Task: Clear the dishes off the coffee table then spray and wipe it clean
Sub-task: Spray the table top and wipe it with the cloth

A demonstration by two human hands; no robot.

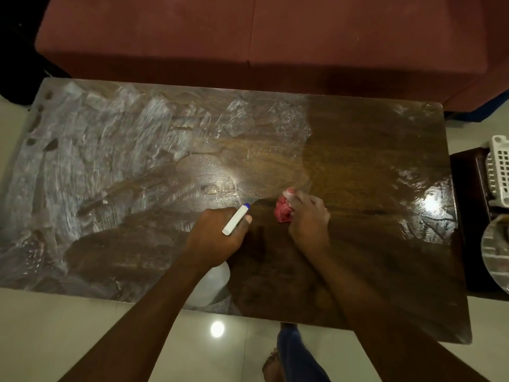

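The dark wooden coffee table (371, 150) fills the view, its left half streaked with whitish wet smears. My left hand (214, 232) grips a white spray bottle (236, 219) by its head, the blue nozzle pointing toward the table's middle. The bottle's pale body (213, 282) shows below my forearm. Just to the right, my right hand (309, 219) presses a crumpled red cloth (283, 209) onto the tabletop near the centre. No dishes stand on the table.
A reddish-brown sofa (248, 37) runs along the table's far side. At the right edge a dark side table (468, 172) carries a white slotted basket (500, 172) and a round glass plate (495, 252). Glossy tiled floor (82, 326) lies in front.
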